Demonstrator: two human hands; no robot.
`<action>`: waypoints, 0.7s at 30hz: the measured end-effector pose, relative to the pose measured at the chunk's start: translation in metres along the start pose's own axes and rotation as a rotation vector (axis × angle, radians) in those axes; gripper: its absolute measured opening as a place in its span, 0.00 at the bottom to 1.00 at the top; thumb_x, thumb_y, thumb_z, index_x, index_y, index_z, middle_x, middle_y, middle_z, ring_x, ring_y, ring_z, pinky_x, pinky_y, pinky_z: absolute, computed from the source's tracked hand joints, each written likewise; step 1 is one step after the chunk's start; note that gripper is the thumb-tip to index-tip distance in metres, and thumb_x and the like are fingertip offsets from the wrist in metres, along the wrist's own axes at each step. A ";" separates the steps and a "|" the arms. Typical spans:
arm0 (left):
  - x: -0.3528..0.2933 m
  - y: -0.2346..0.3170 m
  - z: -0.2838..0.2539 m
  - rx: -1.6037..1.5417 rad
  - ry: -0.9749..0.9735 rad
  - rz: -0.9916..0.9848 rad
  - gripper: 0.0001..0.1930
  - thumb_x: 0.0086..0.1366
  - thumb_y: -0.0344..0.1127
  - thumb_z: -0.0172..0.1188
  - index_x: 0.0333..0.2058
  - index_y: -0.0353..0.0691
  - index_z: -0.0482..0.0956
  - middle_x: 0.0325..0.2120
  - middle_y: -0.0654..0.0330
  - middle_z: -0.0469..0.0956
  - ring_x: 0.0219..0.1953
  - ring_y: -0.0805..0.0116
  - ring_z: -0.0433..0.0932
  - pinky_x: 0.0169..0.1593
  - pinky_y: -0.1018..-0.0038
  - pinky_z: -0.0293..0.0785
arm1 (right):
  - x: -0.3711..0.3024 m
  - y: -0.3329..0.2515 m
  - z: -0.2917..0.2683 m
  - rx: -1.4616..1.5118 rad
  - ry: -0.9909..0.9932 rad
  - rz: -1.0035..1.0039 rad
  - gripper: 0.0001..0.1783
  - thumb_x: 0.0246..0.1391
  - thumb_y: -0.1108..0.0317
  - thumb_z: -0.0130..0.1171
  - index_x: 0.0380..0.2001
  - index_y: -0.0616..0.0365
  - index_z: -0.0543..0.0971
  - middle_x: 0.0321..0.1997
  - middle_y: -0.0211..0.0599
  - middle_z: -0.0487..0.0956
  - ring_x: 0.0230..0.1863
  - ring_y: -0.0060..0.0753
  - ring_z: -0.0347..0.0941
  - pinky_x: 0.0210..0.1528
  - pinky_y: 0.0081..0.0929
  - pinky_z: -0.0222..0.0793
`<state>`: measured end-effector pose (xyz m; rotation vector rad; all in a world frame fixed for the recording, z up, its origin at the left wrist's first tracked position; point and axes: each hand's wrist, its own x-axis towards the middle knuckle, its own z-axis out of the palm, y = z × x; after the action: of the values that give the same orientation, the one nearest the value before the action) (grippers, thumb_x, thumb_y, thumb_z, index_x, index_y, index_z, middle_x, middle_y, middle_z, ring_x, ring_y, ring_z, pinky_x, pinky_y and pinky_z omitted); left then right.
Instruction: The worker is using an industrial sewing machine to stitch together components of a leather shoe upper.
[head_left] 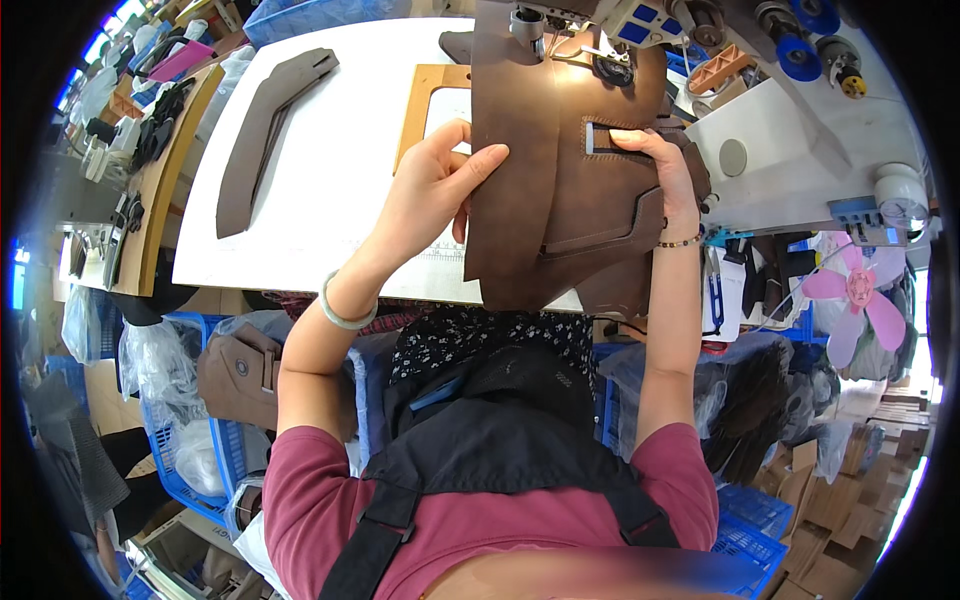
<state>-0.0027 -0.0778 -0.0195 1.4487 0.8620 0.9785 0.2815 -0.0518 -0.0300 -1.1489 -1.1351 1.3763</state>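
Note:
A large brown leather panel (515, 220) with stitched seams hangs from both my hands over the near edge of the white worktable (350, 190). My left hand (437, 185) pinches its left edge, thumb on the front; some fingertips are hidden behind the leather. At its right side my right hand (668, 170) grips the panel, thumb lying over a stitched rectangular opening (601, 138) with a pale strip inside. The other right fingers are mostly behind the leather. Just beyond the panel is a lit sewing machine (530, 30), its stitching area partly covered by leather.
On the table's left lie folded brown leather strips (265, 140); a tan frame-shaped template (412, 110) is beside my left hand. Blue thread spools (798, 58) stand at upper right. A pink fan (858, 288) is at right. Blue crates (200, 470) flank me below the table.

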 end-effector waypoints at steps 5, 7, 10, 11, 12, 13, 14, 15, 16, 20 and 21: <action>0.001 -0.003 -0.001 0.006 0.010 0.008 0.14 0.69 0.39 0.56 0.33 0.34 0.65 0.11 0.63 0.72 0.09 0.79 0.67 0.11 0.83 0.58 | -0.001 0.000 0.002 -0.049 0.037 -0.036 0.13 0.49 0.66 0.60 0.36 0.61 0.84 0.42 0.31 0.80 0.46 0.24 0.75 0.54 0.22 0.66; 0.001 -0.004 -0.001 0.003 0.001 0.011 0.13 0.69 0.39 0.56 0.33 0.34 0.65 0.12 0.62 0.73 0.09 0.79 0.68 0.11 0.83 0.59 | -0.001 -0.001 0.003 -0.018 0.070 -0.016 0.13 0.48 0.67 0.62 0.36 0.62 0.83 0.40 0.32 0.80 0.44 0.24 0.75 0.51 0.22 0.68; 0.002 -0.005 -0.001 -0.028 -0.017 0.011 0.13 0.69 0.38 0.55 0.33 0.34 0.66 0.13 0.61 0.75 0.10 0.79 0.69 0.12 0.83 0.60 | -0.003 -0.002 0.004 0.116 0.014 0.014 0.13 0.47 0.69 0.63 0.37 0.63 0.81 0.39 0.34 0.80 0.41 0.24 0.76 0.48 0.21 0.70; 0.002 -0.004 -0.001 -0.032 -0.012 0.017 0.13 0.69 0.38 0.55 0.33 0.34 0.66 0.13 0.61 0.75 0.10 0.79 0.69 0.12 0.83 0.60 | -0.003 -0.002 0.005 0.106 0.004 0.022 0.13 0.47 0.69 0.63 0.37 0.63 0.81 0.39 0.34 0.80 0.41 0.24 0.76 0.48 0.21 0.70; 0.002 -0.004 -0.002 -0.033 -0.020 0.021 0.13 0.69 0.38 0.55 0.33 0.34 0.66 0.13 0.61 0.75 0.10 0.78 0.70 0.12 0.83 0.60 | -0.004 -0.003 0.005 0.116 0.021 0.013 0.14 0.47 0.70 0.63 0.38 0.64 0.80 0.38 0.34 0.80 0.39 0.24 0.77 0.46 0.21 0.71; 0.001 -0.004 -0.002 -0.028 -0.025 0.019 0.12 0.69 0.38 0.55 0.34 0.34 0.67 0.13 0.60 0.76 0.10 0.78 0.70 0.12 0.83 0.61 | -0.004 -0.003 0.005 0.127 0.040 0.003 0.14 0.47 0.71 0.63 0.38 0.64 0.79 0.38 0.35 0.81 0.38 0.23 0.77 0.45 0.20 0.72; 0.001 -0.004 -0.002 -0.033 -0.023 0.024 0.12 0.69 0.38 0.55 0.34 0.34 0.67 0.13 0.60 0.76 0.10 0.78 0.70 0.12 0.83 0.61 | -0.004 -0.004 0.005 0.127 0.034 0.005 0.14 0.47 0.71 0.63 0.38 0.64 0.79 0.38 0.35 0.81 0.38 0.23 0.77 0.45 0.20 0.72; 0.001 -0.004 -0.001 -0.051 -0.028 0.024 0.12 0.69 0.38 0.55 0.34 0.33 0.68 0.14 0.60 0.76 0.10 0.78 0.70 0.12 0.83 0.61 | -0.004 -0.004 0.005 0.161 0.002 0.033 0.14 0.47 0.72 0.63 0.39 0.64 0.79 0.38 0.35 0.81 0.39 0.23 0.77 0.46 0.21 0.72; 0.001 -0.004 -0.001 -0.072 -0.037 0.040 0.12 0.69 0.38 0.55 0.35 0.33 0.69 0.14 0.60 0.76 0.10 0.78 0.71 0.12 0.83 0.61 | -0.004 -0.005 0.005 0.201 -0.032 0.043 0.14 0.47 0.72 0.62 0.39 0.64 0.79 0.39 0.35 0.81 0.40 0.23 0.77 0.46 0.21 0.72; 0.001 -0.003 -0.002 -0.066 -0.037 0.019 0.12 0.69 0.37 0.55 0.37 0.32 0.70 0.14 0.60 0.77 0.10 0.77 0.71 0.12 0.83 0.61 | -0.004 -0.004 0.006 0.178 -0.005 0.031 0.15 0.47 0.72 0.62 0.40 0.64 0.79 0.41 0.36 0.81 0.41 0.23 0.78 0.47 0.21 0.73; 0.001 -0.003 -0.002 -0.067 -0.035 0.025 0.12 0.69 0.37 0.55 0.37 0.32 0.70 0.14 0.61 0.76 0.10 0.77 0.71 0.12 0.83 0.62 | -0.005 -0.004 0.007 0.160 0.009 0.018 0.16 0.47 0.72 0.62 0.42 0.64 0.78 0.41 0.36 0.81 0.41 0.23 0.78 0.47 0.21 0.73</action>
<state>-0.0039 -0.0761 -0.0227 1.4180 0.7802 0.9888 0.2755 -0.0569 -0.0246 -1.0511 -0.9910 1.4471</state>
